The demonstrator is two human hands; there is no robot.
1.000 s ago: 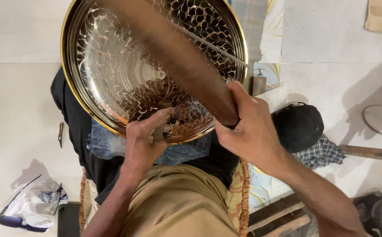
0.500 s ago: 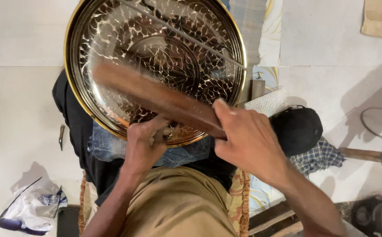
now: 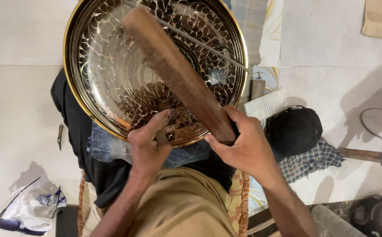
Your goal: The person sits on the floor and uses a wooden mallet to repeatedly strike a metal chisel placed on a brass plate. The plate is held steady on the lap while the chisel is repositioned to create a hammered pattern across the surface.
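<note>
A large round shiny metal plate (image 3: 112,66) with a gold rim and a petal pattern rests tilted on dark cloth over my lap. My left hand (image 3: 149,142) grips a small metal punch (image 3: 172,116) upright against the plate's lower part. My right hand (image 3: 243,147) is closed around the lower end of a long brown wooden mallet (image 3: 173,70), which is raised diagonally over the plate, its head toward the upper left.
A black cap (image 3: 294,129) and checked cloth (image 3: 314,160) lie to the right on the pale tiled floor. A crumpled plastic bag (image 3: 30,208) sits at lower left. A small tool (image 3: 59,134) lies left of the dark cloth. A wooden handle (image 3: 366,156) lies far right.
The wooden mallet swung down across the plate toward the punch, then lifted back up to its diagonal raised position. My left hand stayed put on the punch.
</note>
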